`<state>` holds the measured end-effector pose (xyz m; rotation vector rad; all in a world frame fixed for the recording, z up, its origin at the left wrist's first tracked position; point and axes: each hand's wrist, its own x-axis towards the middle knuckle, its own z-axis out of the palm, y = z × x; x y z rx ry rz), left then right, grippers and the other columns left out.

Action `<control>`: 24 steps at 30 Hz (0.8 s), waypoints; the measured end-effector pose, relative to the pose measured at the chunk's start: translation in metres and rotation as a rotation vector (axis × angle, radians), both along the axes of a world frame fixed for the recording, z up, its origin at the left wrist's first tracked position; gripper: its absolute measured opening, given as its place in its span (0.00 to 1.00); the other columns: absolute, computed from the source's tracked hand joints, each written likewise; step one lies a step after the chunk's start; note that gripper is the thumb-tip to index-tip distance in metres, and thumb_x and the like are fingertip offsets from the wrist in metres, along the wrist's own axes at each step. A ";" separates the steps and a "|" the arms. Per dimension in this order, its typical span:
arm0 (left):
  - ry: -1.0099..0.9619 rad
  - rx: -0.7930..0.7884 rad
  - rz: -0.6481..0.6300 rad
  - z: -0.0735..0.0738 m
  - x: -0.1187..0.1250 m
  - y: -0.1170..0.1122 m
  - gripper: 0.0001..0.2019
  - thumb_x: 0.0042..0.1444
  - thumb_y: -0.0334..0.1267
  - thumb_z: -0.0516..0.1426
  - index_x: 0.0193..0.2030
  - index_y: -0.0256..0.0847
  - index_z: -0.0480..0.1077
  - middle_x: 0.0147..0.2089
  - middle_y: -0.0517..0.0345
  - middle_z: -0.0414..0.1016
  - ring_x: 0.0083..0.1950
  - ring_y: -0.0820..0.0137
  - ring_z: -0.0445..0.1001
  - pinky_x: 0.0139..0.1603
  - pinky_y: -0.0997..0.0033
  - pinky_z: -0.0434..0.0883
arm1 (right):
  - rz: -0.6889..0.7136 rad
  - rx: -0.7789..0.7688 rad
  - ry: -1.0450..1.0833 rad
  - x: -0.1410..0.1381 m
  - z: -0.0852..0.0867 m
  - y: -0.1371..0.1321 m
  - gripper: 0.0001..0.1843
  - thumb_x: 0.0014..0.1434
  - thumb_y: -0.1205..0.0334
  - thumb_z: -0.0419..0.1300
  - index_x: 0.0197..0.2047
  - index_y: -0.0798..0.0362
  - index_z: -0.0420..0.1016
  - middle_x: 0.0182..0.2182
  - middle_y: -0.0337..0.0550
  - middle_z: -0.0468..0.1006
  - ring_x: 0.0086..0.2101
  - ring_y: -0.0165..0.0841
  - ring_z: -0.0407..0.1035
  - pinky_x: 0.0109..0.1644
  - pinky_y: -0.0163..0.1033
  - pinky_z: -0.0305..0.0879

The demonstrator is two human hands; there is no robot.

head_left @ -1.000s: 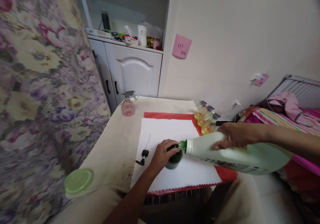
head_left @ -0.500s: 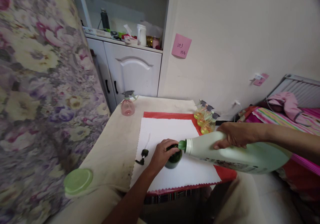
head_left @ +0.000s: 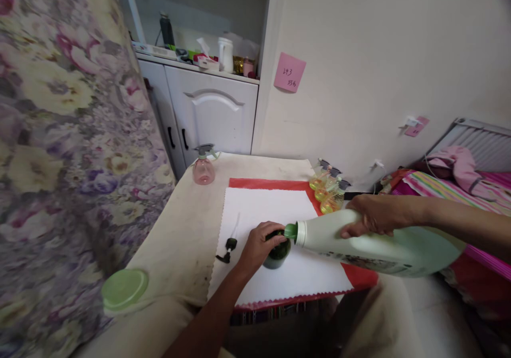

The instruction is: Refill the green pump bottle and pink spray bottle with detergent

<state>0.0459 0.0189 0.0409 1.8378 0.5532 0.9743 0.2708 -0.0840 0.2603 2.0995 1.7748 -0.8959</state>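
Head view: left hand [head_left: 259, 243] grip wrapping dark green bottle [head_left: 278, 255], right hand [head_left: 371, 215] grip wrapping tilted white jug [head_left: 383, 246]; if spout [head_left: 291, 232] drifting, liquid likely spilling onto cloth [head_left: 263, 204].

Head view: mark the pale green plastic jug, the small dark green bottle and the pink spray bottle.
pale green plastic jug [head_left: 383, 246]: head view, body.
small dark green bottle [head_left: 279, 256]: head view, shoulder.
pink spray bottle [head_left: 203, 173]: head view, belly.

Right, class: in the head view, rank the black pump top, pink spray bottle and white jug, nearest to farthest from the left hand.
1. Black pump top, just beside the left hand.
2. Pink spray bottle, far left on the table.
3. White jug, on the cupboard beyond.
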 end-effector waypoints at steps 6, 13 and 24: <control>-0.006 -0.005 -0.003 0.001 0.000 0.000 0.09 0.53 0.37 0.61 0.42 0.45 0.78 0.42 0.55 0.79 0.46 0.63 0.74 0.50 0.64 0.68 | -0.020 -0.004 0.014 0.000 -0.001 -0.003 0.28 0.49 0.36 0.60 0.36 0.55 0.74 0.24 0.42 0.74 0.20 0.29 0.65 0.19 0.33 0.59; -0.007 -0.010 -0.009 0.001 -0.001 -0.001 0.09 0.54 0.36 0.61 0.42 0.45 0.78 0.42 0.55 0.79 0.46 0.63 0.74 0.51 0.65 0.68 | -0.043 0.013 0.061 0.008 -0.011 -0.009 0.30 0.49 0.35 0.60 0.36 0.57 0.75 0.23 0.41 0.73 0.20 0.28 0.64 0.19 0.32 0.59; -0.013 -0.007 -0.009 0.001 -0.001 -0.001 0.08 0.54 0.37 0.61 0.42 0.45 0.77 0.42 0.56 0.79 0.47 0.64 0.74 0.51 0.65 0.68 | -0.053 0.051 0.242 0.031 -0.039 -0.019 0.28 0.50 0.36 0.60 0.36 0.55 0.73 0.21 0.38 0.69 0.18 0.26 0.60 0.16 0.29 0.55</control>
